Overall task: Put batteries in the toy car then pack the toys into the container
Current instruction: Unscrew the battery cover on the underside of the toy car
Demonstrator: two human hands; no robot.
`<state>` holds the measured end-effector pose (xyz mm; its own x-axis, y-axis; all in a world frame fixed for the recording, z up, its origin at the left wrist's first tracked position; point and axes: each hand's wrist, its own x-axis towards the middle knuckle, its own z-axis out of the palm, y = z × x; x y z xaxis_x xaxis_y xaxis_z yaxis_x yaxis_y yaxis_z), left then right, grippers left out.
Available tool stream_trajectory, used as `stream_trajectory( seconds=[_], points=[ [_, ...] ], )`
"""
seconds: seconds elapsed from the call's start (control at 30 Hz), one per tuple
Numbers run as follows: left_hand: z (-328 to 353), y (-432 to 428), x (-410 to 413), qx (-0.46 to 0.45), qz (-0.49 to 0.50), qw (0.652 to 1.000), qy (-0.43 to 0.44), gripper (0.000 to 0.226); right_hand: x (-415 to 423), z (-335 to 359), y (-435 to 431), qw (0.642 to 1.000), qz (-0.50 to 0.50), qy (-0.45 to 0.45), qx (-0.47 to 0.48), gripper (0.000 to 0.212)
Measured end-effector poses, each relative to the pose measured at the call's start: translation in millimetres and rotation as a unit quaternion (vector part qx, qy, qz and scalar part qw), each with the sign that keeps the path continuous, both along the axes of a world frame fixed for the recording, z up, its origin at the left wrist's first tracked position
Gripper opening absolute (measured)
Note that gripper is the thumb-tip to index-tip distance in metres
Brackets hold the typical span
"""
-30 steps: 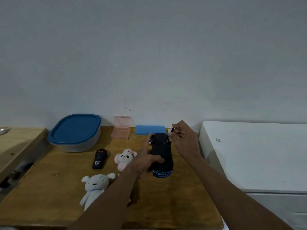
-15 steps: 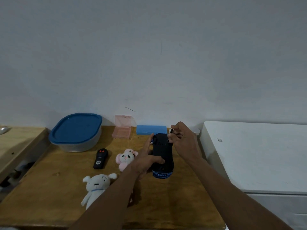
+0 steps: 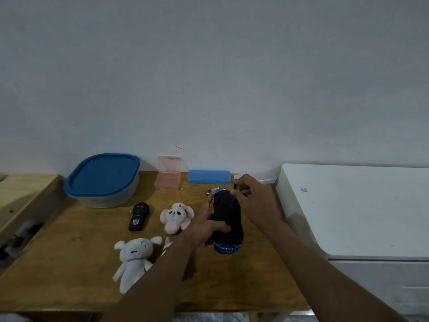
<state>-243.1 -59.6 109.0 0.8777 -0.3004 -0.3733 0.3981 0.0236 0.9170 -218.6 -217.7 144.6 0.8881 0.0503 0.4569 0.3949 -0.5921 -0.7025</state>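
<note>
Fingers of the left hand (image 3: 204, 228) clasp the toy car (image 3: 227, 219); the right hand (image 3: 253, 201) pinches its far end.

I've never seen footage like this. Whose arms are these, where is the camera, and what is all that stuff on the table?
There is no machine here: a person wears a camera on the head, so you look down along their own bare arms at a wooden table. The left hand steadies a black toy car lying upside down, and the right hand works at its far end, pinching something small and dark that I cannot identify. Beside the car lie a pink plush, a white plush and a black remote. Along the wall stand a container with a blue lid, an open pink case and a blue box. Small batteries lie just beyond the car.
</note>
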Motion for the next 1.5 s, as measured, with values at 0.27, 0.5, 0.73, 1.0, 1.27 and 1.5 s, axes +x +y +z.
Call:
stream_trajectory(
  seconds=[0.27,0.5,0.73,1.0,1.27,1.5],
  points=[
    [-18,-4,-7,-0.004,-0.017,0.999,0.035,0.109,-16,-11,-3,0.999,-0.027,0.041,-0.007,0.015],
    [-22,-6,-8,-0.007,-0.028,0.999,0.038,0.109,-20,-11,-2,0.998,-0.045,0.052,-0.01,0.017],
    [-20,-3,-5,-0.008,-0.035,0.999,0.026,0.11,-18,-14,0,0.996,-0.08,0.047,-0.01,0.014],
    [-20,-1,-4,-0.01,-0.036,0.999,0.02,0.111,-20,-9,3,0.994,-0.1,0.04,-0.001,0.018],
    [-18,1,-3,-0.003,-0.025,1.0,0.014,0.109,-19,-5,4,0.993,-0.116,0.035,0.011,0.017],
    [-17,4,-5,-0.003,-0.022,1.0,0.012,0.109,-20,-4,6,0.993,-0.115,0.017,-0.001,0.024]
  ],
)
